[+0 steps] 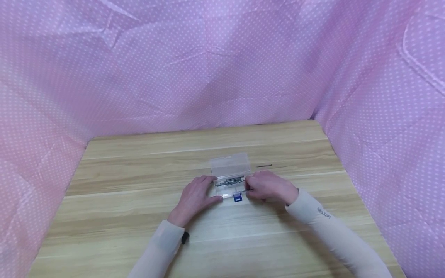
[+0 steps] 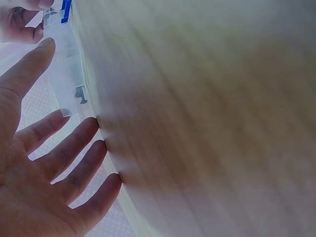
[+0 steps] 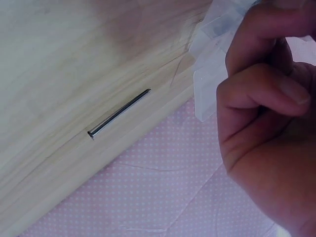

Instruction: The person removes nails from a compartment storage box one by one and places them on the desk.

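Observation:
A clear plastic box (image 1: 224,190) lies with its lid (image 1: 230,165) folded back and several nails (image 1: 231,181) inside. My left hand (image 1: 195,196) holds the box's left end between thumb and index finger; in the left wrist view the other fingers (image 2: 81,173) spread with their tips at the table. At the box's right end, my right hand (image 1: 265,186) has curled fingers and pinches a thin metal nail, mostly hidden by the fingers. A blue latch (image 1: 237,197) hangs at the box's front. In the right wrist view my curled fingers (image 3: 266,91) hide what they hold.
One loose nail (image 1: 264,165) lies on the wooden table (image 1: 139,216), beyond my right hand and right of the lid. Pink dotted cloth (image 1: 208,69) hangs behind the table and along both sides.

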A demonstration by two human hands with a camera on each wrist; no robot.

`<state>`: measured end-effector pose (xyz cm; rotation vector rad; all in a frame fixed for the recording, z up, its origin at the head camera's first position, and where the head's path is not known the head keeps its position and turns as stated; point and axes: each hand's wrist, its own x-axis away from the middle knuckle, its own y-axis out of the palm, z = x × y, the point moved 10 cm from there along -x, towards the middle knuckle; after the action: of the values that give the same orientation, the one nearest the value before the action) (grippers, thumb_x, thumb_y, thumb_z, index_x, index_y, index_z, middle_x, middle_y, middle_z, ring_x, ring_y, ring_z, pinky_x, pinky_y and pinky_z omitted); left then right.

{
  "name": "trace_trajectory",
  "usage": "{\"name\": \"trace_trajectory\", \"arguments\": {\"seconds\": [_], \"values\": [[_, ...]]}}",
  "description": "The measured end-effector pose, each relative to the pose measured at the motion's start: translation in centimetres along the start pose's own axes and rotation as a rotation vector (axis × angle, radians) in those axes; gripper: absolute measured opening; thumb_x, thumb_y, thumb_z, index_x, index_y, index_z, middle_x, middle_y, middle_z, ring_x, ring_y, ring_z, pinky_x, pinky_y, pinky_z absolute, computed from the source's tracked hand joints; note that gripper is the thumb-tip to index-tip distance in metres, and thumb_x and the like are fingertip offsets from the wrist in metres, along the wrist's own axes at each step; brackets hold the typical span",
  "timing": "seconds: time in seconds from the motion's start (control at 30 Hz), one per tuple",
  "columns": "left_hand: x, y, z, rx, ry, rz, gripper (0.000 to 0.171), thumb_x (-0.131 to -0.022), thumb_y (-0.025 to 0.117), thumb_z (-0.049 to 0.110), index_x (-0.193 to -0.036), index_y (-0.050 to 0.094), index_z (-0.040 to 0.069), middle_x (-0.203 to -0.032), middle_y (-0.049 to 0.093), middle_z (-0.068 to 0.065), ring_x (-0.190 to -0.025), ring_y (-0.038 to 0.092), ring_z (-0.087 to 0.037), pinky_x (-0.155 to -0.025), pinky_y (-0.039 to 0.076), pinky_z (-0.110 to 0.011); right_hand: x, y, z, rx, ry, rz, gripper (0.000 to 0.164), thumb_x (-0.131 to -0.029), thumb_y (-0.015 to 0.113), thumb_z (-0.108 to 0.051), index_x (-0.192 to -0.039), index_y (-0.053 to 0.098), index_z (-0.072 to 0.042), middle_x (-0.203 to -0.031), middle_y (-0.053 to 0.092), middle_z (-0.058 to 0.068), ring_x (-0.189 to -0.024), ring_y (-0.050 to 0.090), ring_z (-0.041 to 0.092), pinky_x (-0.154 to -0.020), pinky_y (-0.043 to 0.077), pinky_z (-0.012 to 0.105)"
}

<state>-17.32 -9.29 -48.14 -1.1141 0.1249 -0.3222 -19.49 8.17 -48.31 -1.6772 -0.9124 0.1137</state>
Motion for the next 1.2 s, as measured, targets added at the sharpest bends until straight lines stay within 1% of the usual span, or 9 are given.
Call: {"name": "trace_trajectory", "arguments": {"seconds": [0.1, 0.27, 0.4, 0.6, 0.73, 0.87, 1.0, 1.1, 1.2], "values": [[-0.1, 0.0, 0.1, -0.008, 0.007, 0.006, 0.073, -0.083, 0.083, 0.053, -0.14, 0.062, 0.012, -0.135, 0.065, -0.011, -0.123, 0.06, -0.032, -0.101, 0.051, -0.051, 0.1, -0.1, 0.1, -0.013, -0.015, 0.007, 0.013, -0.098, 0.071, -0.031, -0.094, 0.065, -0.02, -0.067, 0.057, -0.01, -0.064, 0.053, 0.01, -0.066, 0.048, 0.031], [-0.2, -0.1, 0.1, -0.008, 0.013, 0.013, 0.073, -0.083, 0.084, 0.053, -0.14, 0.062, 0.012, -0.135, 0.065, -0.011, -0.122, 0.061, -0.032, -0.1, 0.052, -0.051, 0.3, -0.7, 0.1, -0.024, -0.061, 0.064, 0.013, -0.096, 0.074, -0.031, -0.093, 0.067, -0.02, -0.066, 0.055, -0.013, -0.063, 0.052, 0.009, -0.064, 0.047, 0.031], [-0.4, -0.1, 0.0, -0.009, 0.019, 0.021, 0.073, -0.082, 0.084, 0.052, -0.139, 0.062, 0.012, -0.134, 0.065, -0.011, -0.121, 0.061, -0.032, -0.099, 0.052, -0.052, 0.5, -1.0, 0.4, -0.073, -0.077, 0.093, 0.013, -0.095, 0.076, -0.032, -0.091, 0.068, -0.022, -0.064, 0.056, -0.014, -0.062, 0.053, 0.007, -0.065, 0.048, 0.03], [-0.5, 0.0, 0.0, -0.014, 0.02, 0.018, 0.074, -0.082, 0.084, 0.053, -0.14, 0.062, 0.012, -0.135, 0.065, -0.011, -0.122, 0.061, -0.032, -0.1, 0.052, -0.052, 1.1, -1.2, 1.0, -0.138, -0.096, 0.092, 0.009, -0.097, 0.073, -0.028, -0.095, 0.07, -0.02, -0.062, 0.057, -0.015, -0.061, 0.055, 0.005, -0.07, 0.051, 0.032], [-0.4, 0.0, 0.0, -0.008, 0.021, 0.017, 0.075, -0.082, 0.084, 0.053, -0.14, 0.061, 0.012, -0.135, 0.065, -0.011, -0.122, 0.06, -0.033, -0.1, 0.051, -0.052, 1.4, -1.0, 1.2, -0.126, -0.108, 0.071, 0.006, -0.1, 0.068, -0.022, -0.102, 0.072, -0.017, -0.062, 0.056, -0.015, -0.059, 0.054, 0.003, -0.072, 0.051, 0.032], [-0.3, 0.1, -0.2, -0.005, 0.013, 0.014, 0.075, -0.083, 0.083, 0.053, -0.141, 0.061, 0.012, -0.135, 0.065, -0.011, -0.124, 0.06, -0.033, -0.102, 0.051, -0.052, 1.8, -1.1, 1.4, -0.126, -0.108, 0.072, 0.009, -0.101, 0.064, -0.019, -0.104, 0.072, -0.017, -0.06, 0.055, -0.015, -0.056, 0.052, 0.003, -0.07, 0.05, 0.03], [-0.2, 0.1, -0.4, -0.011, 0.007, 0.012, 0.075, -0.083, 0.083, 0.055, -0.141, 0.061, 0.012, -0.136, 0.065, -0.011, -0.124, 0.06, -0.032, -0.102, 0.051, -0.052, 2.2, -1.5, 1.9, -0.102, -0.114, 0.121, 0.009, -0.1, 0.066, -0.018, -0.103, 0.074, -0.018, -0.064, 0.056, -0.014, -0.057, 0.05, 0.003, -0.064, 0.048, 0.027], [-0.2, 0.1, -0.4, -0.012, 0.004, 0.016, 0.075, -0.082, 0.083, 0.054, -0.14, 0.062, 0.012, -0.135, 0.065, -0.011, -0.123, 0.06, -0.032, -0.101, 0.051, -0.052, 2.6, -2.0, 2.3, -0.059, -0.12, 0.181, 0.007, -0.099, 0.069, -0.018, -0.102, 0.075, -0.02, -0.068, 0.056, -0.014, -0.058, 0.047, 0.002, -0.059, 0.046, 0.025], [-0.3, 0.1, -0.4, -0.009, -0.001, 0.017, 0.074, -0.082, 0.084, 0.053, -0.14, 0.062, 0.012, -0.135, 0.065, -0.011, -0.122, 0.06, -0.032, -0.1, 0.051, -0.052, 3.2, -2.6, 2.6, -0.029, -0.133, 0.241, 0.005, -0.098, 0.072, -0.019, -0.101, 0.075, -0.021, -0.07, 0.056, -0.015, -0.06, 0.046, 0.001, -0.058, 0.045, 0.024]]}}
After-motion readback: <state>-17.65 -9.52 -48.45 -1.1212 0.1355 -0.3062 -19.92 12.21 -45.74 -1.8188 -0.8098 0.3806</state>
